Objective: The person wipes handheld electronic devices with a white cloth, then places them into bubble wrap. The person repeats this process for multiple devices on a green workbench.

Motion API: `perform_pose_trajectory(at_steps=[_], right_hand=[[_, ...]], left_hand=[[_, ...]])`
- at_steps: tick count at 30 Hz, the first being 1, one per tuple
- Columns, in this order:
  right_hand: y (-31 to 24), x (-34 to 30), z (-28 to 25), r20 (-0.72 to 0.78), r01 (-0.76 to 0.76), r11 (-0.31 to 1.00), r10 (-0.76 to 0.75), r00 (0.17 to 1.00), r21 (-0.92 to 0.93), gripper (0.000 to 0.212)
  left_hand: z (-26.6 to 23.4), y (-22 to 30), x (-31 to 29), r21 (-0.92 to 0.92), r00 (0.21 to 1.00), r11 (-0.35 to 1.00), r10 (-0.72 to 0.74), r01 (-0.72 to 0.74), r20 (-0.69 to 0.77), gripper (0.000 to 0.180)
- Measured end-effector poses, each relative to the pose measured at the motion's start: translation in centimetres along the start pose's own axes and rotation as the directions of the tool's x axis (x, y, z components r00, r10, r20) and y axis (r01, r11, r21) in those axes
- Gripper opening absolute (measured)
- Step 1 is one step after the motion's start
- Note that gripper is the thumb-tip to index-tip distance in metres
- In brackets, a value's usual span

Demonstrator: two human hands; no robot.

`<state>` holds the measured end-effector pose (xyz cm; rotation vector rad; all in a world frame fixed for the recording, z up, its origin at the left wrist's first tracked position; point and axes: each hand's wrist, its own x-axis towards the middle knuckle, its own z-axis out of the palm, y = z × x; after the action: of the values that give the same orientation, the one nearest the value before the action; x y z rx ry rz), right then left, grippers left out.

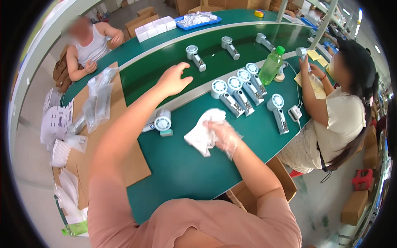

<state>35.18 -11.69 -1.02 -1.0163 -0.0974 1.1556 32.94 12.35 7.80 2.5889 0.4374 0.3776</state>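
Note:
My left hand is stretched over the dark green conveyor belt, thumb and fingers apart with nothing between them. Just beyond its fingertips lies a pale blue handheld fan on the belt, not touched as far as I can see. In a clear plastic glove, my right hand grips a crumpled white cloth against the green table. Several more handheld fans lie in a row beyond the cloth. One fan is under my left forearm, beside a small teal piece.
A green bottle stands behind the fan row. At right, a co-worker holds a fan near a white cable box. Cardboard with clear plastic sleeves covers the left side. Another person sits across the belt.

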Motion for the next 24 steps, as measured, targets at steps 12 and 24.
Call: perform_pose_trajectory(at_steps=[12,24], right_hand=[[-0.7,1.0,0.0,0.013,-0.140,0.962,0.141,0.990,0.234,0.029],[-2.8,-5.1,-0.3,-0.212,0.704,0.692,-0.673,0.709,0.159,0.053]], left_hand=[[7.7,-7.2,13.1,0.039,0.969,0.968,-0.247,0.246,0.012,0.019],[-3.4,3.0,-17.9,-0.745,0.933,0.584,-0.062,0.323,0.355,0.039]])
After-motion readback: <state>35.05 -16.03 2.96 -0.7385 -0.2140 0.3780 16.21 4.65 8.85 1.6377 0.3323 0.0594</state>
